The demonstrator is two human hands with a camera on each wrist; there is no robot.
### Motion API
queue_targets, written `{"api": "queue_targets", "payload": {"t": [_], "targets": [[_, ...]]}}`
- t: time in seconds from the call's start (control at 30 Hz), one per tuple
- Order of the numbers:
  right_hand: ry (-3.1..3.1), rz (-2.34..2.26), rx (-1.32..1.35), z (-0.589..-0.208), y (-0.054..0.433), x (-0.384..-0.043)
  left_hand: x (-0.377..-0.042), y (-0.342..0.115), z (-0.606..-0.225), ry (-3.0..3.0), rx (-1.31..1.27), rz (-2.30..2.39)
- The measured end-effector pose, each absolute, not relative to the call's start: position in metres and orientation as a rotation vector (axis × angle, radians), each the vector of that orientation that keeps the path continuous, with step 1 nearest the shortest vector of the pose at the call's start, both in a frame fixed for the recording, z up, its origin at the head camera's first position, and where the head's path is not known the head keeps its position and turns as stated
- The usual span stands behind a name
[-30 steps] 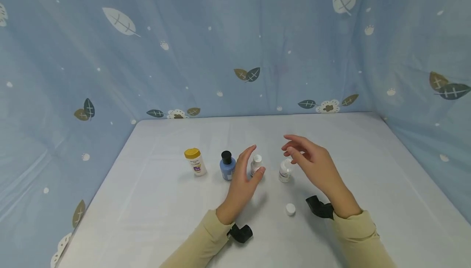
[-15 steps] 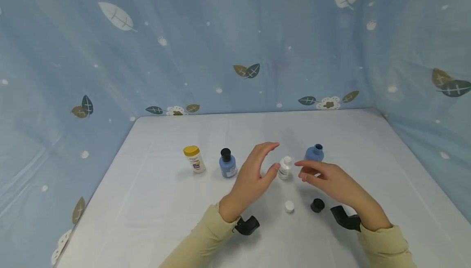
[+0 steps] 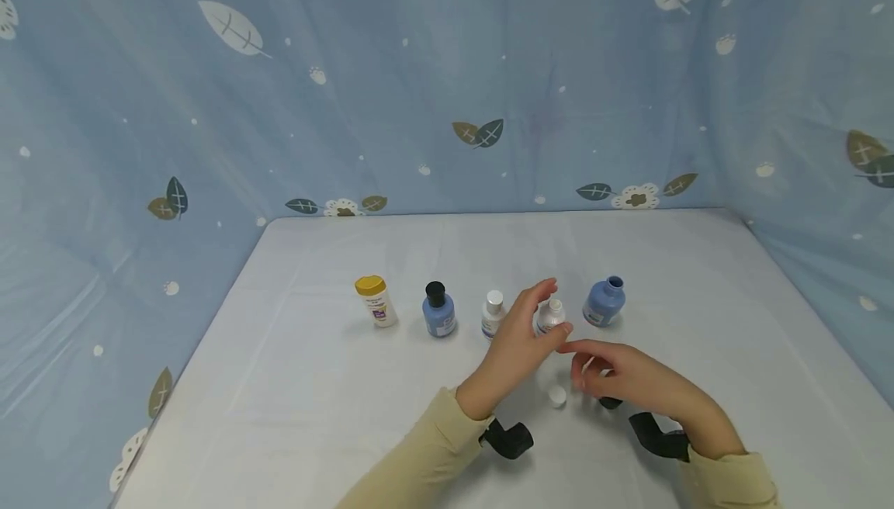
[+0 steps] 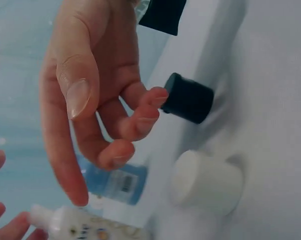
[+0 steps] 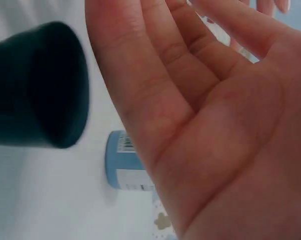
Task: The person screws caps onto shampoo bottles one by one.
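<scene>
My left hand (image 3: 520,338) has its thumb and fingers spread on either side of an uncapped small white bottle (image 3: 552,315); contact is hard to make out. In the left wrist view its fingertips show at the left edge, near the neck of the white bottle (image 4: 90,227). My right hand (image 3: 628,373) hovers with loosely bent fingers and nothing in them. Under it, a black cap (image 3: 610,402) is partly hidden, and a white cap (image 3: 557,396) lies just to its left. Past the right hand, an uncapped blue bottle (image 3: 604,303) stands upright.
In a row to the left stand a capped white bottle (image 3: 493,315), a blue bottle with black cap (image 3: 438,311) and a white bottle with yellow lid (image 3: 377,303). All are on a white table (image 3: 300,400). A blue patterned curtain (image 3: 391,90) hangs behind.
My left hand has moved right, to the uncapped white bottle. The right hand withdrew from above that bottle, first rightward, then nearer the caps. The blue open bottle came into sight.
</scene>
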State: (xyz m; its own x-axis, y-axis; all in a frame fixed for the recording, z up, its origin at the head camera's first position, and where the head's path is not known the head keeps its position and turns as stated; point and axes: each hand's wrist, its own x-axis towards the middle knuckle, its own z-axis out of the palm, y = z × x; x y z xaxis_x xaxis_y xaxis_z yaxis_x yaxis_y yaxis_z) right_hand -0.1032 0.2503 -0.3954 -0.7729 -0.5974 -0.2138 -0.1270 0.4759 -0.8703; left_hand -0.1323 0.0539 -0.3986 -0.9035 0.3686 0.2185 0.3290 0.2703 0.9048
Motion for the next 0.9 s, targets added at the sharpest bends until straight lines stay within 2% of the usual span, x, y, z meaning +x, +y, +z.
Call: {"api": "queue_targets", "payload": {"t": [0.3,0.5,0.9], "targets": [[2.447,-1.129,-0.716,-0.406,0.23,-0.093,-0.146,0.068,-0.422,2.451,0.5,1.75],[2.58,-0.96,-0.71,-0.41,0.217,-0.089,-0.152,0.068,-0.434,2.334,0.48,1.915],[2.562,-0.936,-0.77,-0.417,0.212,-0.093,-0.149,0.061,-0.438,2.141,0.665,2.041]]}}
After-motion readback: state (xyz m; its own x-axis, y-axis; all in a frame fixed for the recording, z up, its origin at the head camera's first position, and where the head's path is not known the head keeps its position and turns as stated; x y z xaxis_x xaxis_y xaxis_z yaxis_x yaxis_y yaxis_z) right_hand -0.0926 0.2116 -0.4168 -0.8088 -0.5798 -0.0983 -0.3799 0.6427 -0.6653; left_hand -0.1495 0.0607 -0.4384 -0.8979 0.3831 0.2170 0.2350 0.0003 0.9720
